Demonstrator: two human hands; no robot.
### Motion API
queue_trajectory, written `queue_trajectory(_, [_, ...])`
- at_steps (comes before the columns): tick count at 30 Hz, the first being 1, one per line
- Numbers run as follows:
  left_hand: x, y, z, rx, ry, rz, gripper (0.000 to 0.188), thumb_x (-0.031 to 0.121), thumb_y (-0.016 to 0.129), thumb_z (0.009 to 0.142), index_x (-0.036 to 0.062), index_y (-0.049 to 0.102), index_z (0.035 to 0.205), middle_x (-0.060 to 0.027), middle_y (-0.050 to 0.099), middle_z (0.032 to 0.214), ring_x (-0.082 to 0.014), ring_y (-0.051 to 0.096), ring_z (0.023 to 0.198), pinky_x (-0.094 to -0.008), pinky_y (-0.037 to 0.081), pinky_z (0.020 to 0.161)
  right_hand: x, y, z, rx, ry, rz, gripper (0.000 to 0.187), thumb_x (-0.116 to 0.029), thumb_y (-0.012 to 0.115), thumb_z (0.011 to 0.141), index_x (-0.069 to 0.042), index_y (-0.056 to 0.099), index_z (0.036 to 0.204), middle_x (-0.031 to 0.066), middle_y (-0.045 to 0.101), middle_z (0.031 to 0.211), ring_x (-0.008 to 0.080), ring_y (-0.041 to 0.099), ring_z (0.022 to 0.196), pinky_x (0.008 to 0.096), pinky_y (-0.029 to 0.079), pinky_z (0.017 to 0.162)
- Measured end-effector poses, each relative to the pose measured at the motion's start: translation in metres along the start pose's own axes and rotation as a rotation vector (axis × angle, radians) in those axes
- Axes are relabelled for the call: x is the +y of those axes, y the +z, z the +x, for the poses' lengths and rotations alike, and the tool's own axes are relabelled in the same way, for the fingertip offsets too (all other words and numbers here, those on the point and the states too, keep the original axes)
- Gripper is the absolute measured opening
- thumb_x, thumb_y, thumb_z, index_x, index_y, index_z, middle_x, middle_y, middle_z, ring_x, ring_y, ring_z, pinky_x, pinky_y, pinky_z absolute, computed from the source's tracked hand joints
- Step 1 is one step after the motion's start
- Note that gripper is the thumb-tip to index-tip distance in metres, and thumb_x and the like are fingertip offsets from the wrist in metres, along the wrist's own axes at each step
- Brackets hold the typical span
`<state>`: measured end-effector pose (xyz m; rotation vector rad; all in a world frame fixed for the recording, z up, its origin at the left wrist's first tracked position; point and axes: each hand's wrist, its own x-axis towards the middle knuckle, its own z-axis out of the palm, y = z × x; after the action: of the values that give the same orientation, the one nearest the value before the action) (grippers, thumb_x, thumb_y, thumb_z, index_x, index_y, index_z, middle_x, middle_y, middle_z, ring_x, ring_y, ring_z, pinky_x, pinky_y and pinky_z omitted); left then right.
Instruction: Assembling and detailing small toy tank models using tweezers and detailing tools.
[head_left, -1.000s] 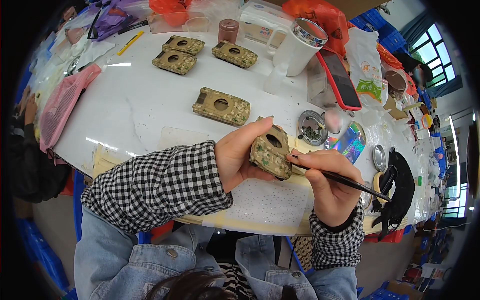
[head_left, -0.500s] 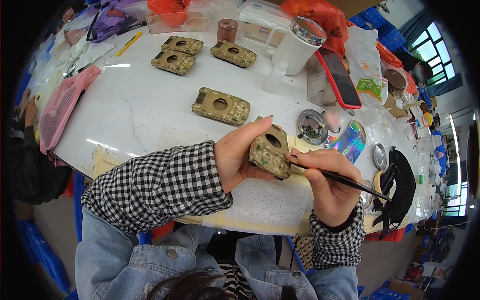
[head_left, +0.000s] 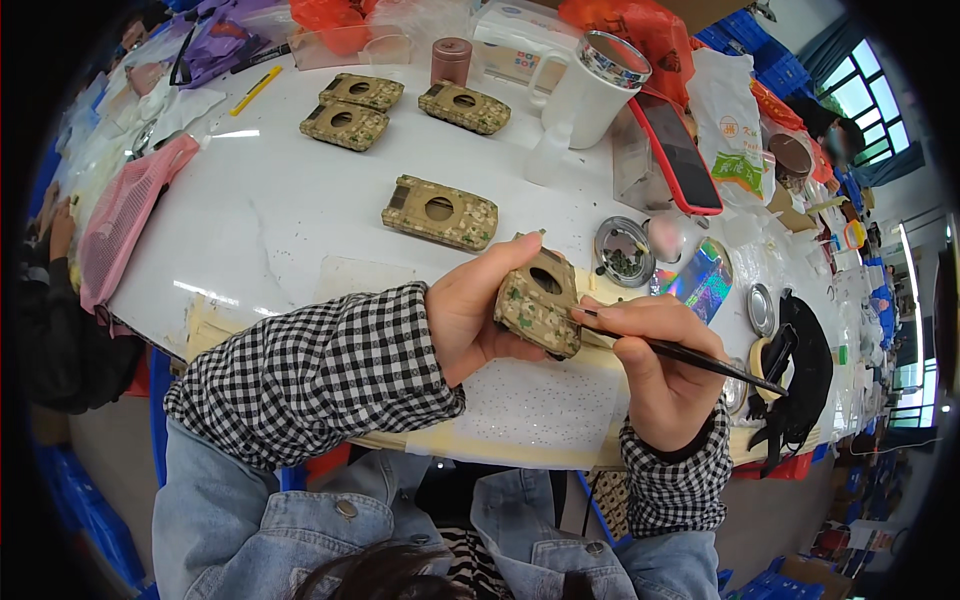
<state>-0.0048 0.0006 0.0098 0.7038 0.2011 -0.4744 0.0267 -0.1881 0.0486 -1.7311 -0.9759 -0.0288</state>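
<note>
My left hand (head_left: 478, 305) grips a camouflage-painted toy tank hull (head_left: 538, 305) with a round hole in its top, tilted above the table's front edge. In my right hand (head_left: 660, 365), slim black tweezers (head_left: 700, 358) are pinched between thumb and fingers. Their working end is at the hull's right side; whatever it touches is too small to make out. A similar hull (head_left: 465, 222) lies just beyond my left hand. Farther back are three more, a right one (head_left: 480, 112), a left one (head_left: 340, 128) and one behind it (head_left: 350, 92).
Right of the hands stands a round dish of small dark parts (head_left: 625, 250). Behind it are a red-cased phone (head_left: 680, 160) and a white mug (head_left: 590, 100). A white dotted sheet (head_left: 510, 410) lies under my hands. A pink mesh bag (head_left: 135, 220) sits at left, a yellow pen (head_left: 255, 90) beyond.
Both hands keep the same hold, with the hull and tweezers almost still. The whole view has shifted very slightly.
</note>
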Motion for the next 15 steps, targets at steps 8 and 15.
queue_trajectory(8, [-0.0002, 0.0013, -0.0004, 0.0, 0.02, -0.016, 0.041, 0.042, 0.043, 0.09, 0.0097, 0.052, 0.114, -0.006, 0.062, 0.099, -0.0149, 0.062, 0.084, -0.0288, 0.051, 0.064, -0.0012, 0.0007, 0.0003, 0.005, -0.001, -0.004, 0.015, -0.005, 0.066, 0.08, 0.002, 0.064, 0.094, 0.0133, 0.067, 0.09, 0.022, 0.063, 0.081, 0.0306, 0.048, 0.075])
queue_trajectory(15, [-0.0003, 0.0007, -0.0001, -0.004, 0.019, -0.013, 0.041, 0.042, 0.044, 0.09, 0.0097, 0.052, 0.114, -0.0059, 0.062, 0.098, -0.0148, 0.062, 0.083, -0.0286, 0.051, 0.063, -0.0012, 0.0002, 0.0014, -0.01, -0.024, -0.043, 0.015, -0.004, 0.066, 0.079, 0.002, 0.064, 0.093, 0.0133, 0.067, 0.089, 0.022, 0.063, 0.08, 0.0303, 0.048, 0.074])
